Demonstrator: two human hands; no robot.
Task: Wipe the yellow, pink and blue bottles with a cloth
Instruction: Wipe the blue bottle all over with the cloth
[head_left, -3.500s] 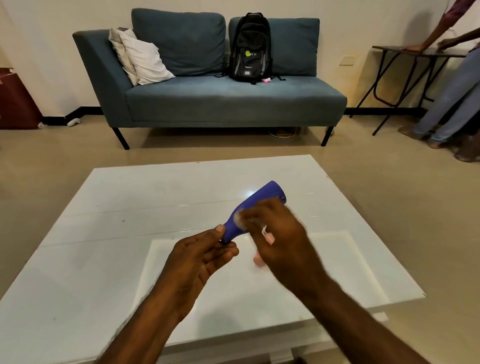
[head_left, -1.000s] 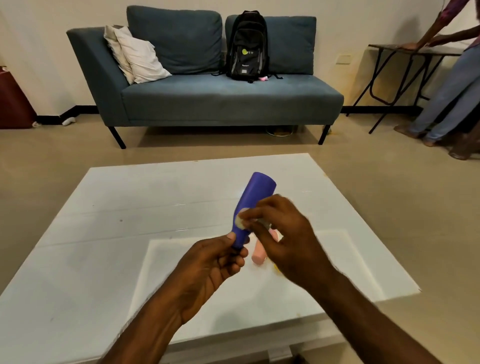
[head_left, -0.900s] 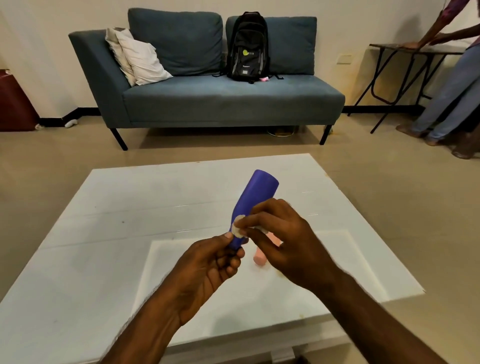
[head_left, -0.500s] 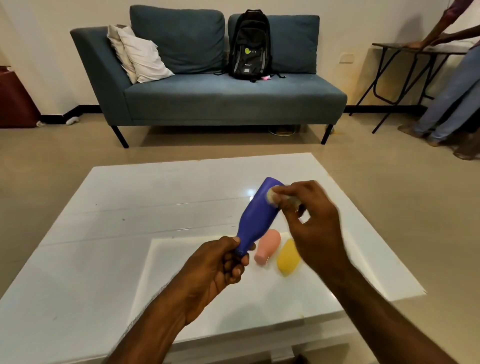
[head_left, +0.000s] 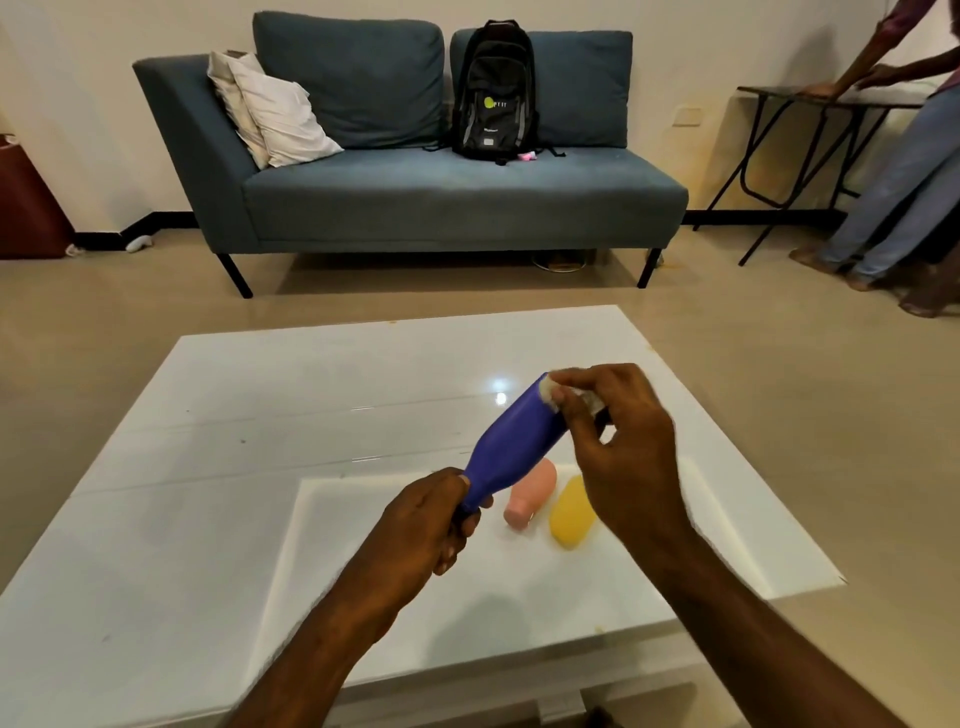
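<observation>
My left hand (head_left: 423, 527) grips the blue bottle (head_left: 514, 447) by its neck and holds it tilted above the white table (head_left: 218, 478), base pointing up and to the right. My right hand (head_left: 618, 452) pinches a small white cloth (head_left: 551, 393) against the bottle's base end. Under the blue bottle, the pink bottle (head_left: 531, 494) and the yellow bottle (head_left: 570, 513) lie side by side on the table. The right hand covers the yellow bottle's upper part.
Beyond the table stands a blue sofa (head_left: 415, 192) with a black backpack (head_left: 493, 93) and white pillows (head_left: 275, 114). A folding table (head_left: 810, 98) and a standing person (head_left: 904, 171) are at the far right. The table's right corner (head_left: 839, 579) lies close to my right arm.
My right hand has slid the cloth from the blue bottle's neck up to its base end. The pink and yellow bottles, earlier hidden by that hand, now show. My left hand keeps gripping the neck.
</observation>
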